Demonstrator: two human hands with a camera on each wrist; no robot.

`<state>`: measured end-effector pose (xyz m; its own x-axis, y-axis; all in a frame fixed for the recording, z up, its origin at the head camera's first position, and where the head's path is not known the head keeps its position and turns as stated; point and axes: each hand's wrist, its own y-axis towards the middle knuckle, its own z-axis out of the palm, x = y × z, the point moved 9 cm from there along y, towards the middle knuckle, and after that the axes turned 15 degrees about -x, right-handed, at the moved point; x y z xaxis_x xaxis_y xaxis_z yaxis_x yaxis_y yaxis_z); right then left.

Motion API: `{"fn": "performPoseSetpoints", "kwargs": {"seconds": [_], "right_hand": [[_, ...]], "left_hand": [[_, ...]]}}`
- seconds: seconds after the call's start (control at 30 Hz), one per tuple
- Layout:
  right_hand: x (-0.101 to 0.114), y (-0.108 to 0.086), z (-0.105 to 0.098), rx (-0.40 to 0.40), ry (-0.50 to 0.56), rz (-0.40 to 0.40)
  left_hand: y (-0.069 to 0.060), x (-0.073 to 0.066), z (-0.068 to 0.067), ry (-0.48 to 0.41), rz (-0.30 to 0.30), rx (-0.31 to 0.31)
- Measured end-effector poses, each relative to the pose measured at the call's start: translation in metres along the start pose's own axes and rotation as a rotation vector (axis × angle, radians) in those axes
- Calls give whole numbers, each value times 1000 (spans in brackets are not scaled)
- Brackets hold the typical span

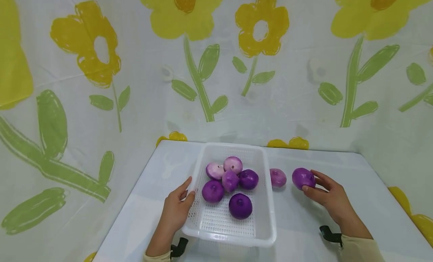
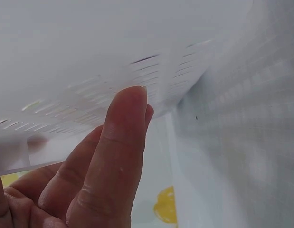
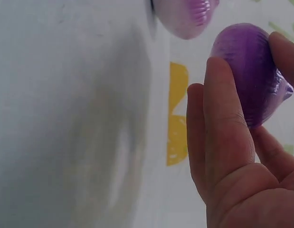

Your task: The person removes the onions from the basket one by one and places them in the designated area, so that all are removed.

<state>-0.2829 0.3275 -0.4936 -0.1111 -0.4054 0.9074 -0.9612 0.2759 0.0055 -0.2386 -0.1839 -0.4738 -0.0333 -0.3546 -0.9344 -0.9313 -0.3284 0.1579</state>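
In the head view, a white plastic basket (image 1: 233,237) with perforated walls holds several purple onions (image 1: 240,206), some paler and pinkish. My left hand (image 1: 176,207) grips the basket's left side, thumb at the rim. In the left wrist view its fingers (image 2: 124,137) lie against the slotted outer wall. To the basket's right, my right hand (image 1: 331,198) holds a shiny purple onion (image 1: 303,178) between thumb and fingertips. That onion (image 3: 249,71) also shows in the right wrist view. Between basket and right hand lies a pinkish onion (image 1: 278,178), partly hidden by the basket.
Basket and loose onion are on a white table (image 1: 304,232). A white cloth (image 1: 291,93) printed with yellow flowers and green leaves hangs behind and at the sides. Each wrist wears a black fitting (image 1: 329,235).
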Motion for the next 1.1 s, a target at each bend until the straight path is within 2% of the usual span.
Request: {"fn": "performPoseSetpoints", "kwargs": {"seconds": [0.3,0.57,0.77,0.97,1.1], "right_hand": [[-16,7,10,30,11,34],[-19,14,12,-10,-136,-32],[-19,13,16,-4,-170,-43],[-17,14,20,-14,-234,-106],[-17,15,25,-16,-250,-115]], "left_hand": [[0,1,2,-18,-4,3],[-1,1,3,-46,-13,13],[-1,1,2,-43,-11,10],[0,-1,3,-52,-7,10],[-1,-1,1,-26,-11,6]]}}
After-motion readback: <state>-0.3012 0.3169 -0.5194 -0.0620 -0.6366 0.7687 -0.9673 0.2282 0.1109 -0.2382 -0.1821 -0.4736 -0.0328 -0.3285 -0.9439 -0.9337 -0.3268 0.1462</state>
